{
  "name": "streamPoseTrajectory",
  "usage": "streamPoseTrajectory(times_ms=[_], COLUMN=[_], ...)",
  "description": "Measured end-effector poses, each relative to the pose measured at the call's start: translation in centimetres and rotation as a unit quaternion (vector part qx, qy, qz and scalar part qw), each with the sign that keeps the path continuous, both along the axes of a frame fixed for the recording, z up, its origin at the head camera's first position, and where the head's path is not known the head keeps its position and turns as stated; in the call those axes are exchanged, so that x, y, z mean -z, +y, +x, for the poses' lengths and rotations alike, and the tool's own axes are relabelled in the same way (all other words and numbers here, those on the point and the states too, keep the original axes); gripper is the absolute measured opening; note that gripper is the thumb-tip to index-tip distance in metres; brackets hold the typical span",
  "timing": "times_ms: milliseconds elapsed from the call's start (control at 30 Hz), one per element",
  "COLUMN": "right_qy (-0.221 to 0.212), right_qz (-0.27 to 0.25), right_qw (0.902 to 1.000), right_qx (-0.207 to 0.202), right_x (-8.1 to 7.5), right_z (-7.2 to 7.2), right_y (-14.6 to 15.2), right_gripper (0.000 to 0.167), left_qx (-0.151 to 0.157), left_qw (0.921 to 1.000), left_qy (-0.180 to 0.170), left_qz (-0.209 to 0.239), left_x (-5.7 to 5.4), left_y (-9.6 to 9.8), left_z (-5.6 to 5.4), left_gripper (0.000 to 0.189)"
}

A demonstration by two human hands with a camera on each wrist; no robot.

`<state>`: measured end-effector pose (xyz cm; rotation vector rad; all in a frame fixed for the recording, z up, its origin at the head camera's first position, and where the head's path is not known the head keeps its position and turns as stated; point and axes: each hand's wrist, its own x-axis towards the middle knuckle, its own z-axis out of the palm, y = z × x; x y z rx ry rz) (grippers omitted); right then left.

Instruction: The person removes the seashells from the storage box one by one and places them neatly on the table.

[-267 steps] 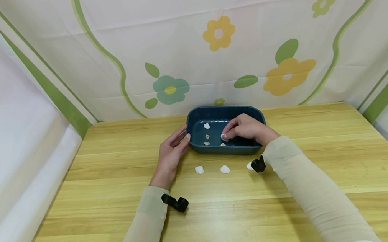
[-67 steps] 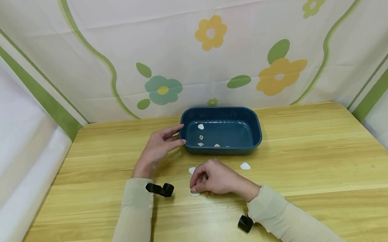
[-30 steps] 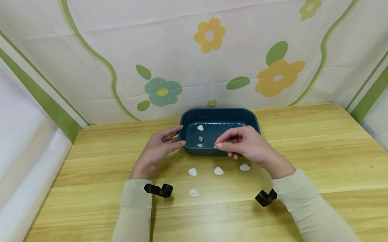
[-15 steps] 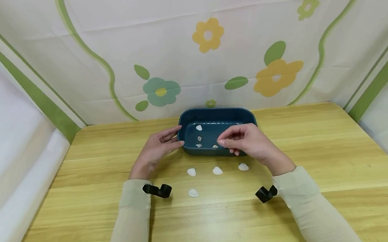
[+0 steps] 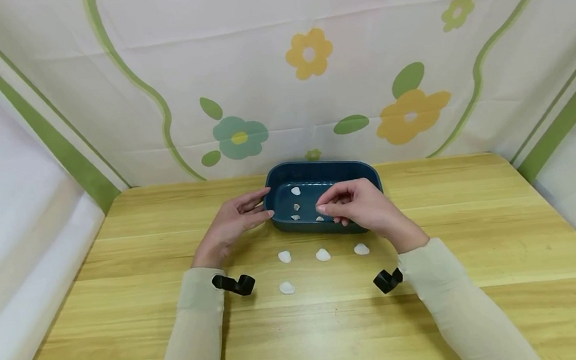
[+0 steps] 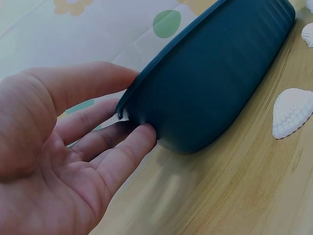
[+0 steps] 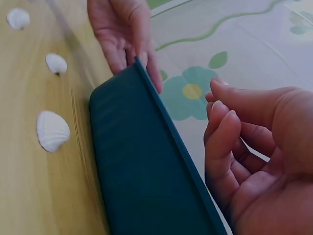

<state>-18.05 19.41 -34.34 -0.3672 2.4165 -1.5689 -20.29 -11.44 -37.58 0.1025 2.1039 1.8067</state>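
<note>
My left hand (image 5: 235, 222) touches the left end of a dark blue plastic box (image 5: 302, 225) with spread, fairly straight digits. In the left wrist view, fingertips (image 6: 147, 131) meet the box's outer wall and rim. My right hand (image 5: 362, 208) is over the box, its thumb and fingertips brought close together. No object shows between them in the right wrist view, and I cannot tell whether a small one is hidden there. Inside the box lie a white seashell (image 5: 296, 191) and several small brownish shells, including one shell (image 5: 319, 218) by the front wall.
On the wooden table (image 5: 322, 337), white seashells form a row before the box: a left shell (image 5: 284, 257), a middle shell (image 5: 322, 254) and a right shell (image 5: 361, 249). Another shell (image 5: 286, 287) lies nearer me. A flowered curtain (image 5: 269, 79) hangs behind.
The right hand has put a white shell down in front of the row's left shell, then returned over the box. Lately its fingertips shifted slightly left and up. The left hand stays at the box.
</note>
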Motion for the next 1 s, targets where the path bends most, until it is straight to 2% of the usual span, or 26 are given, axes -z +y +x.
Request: streamPoseTrajectory(times_ms=[200, 600, 767, 1000], right_qy=[-0.009, -0.070, -0.088, -0.082], right_qz=[0.032, 0.083, 0.091, 0.105], right_qw=[0.9994, 0.9940, 0.9917, 0.9907], right_qx=[0.005, -0.014, -0.025, -0.027], right_x=[-0.1, 1.7, 2.2, 2.8], right_z=[-2.1, -6.5, -7.3, -7.6], right_y=[-1.6, -4.1, -4.6, -5.2], right_gripper=[0.015, 0.019, 0.022, 0.020], left_qx=[-0.008, -0.009, -0.005, -0.016], left_qw=[0.9999, 0.9999, 0.9999, 0.9998], left_qy=[-0.005, -0.006, -0.006, -0.009], left_qz=[0.002, 0.008, 0.009, 0.006], left_x=[0.1, 0.2, 0.3, 0.3], left_y=[0.0, 0.2, 0.3, 0.1], left_z=[0.1, 0.0, 0.0, 0.0], left_gripper=[0.060, 0.060, 0.060, 0.059])
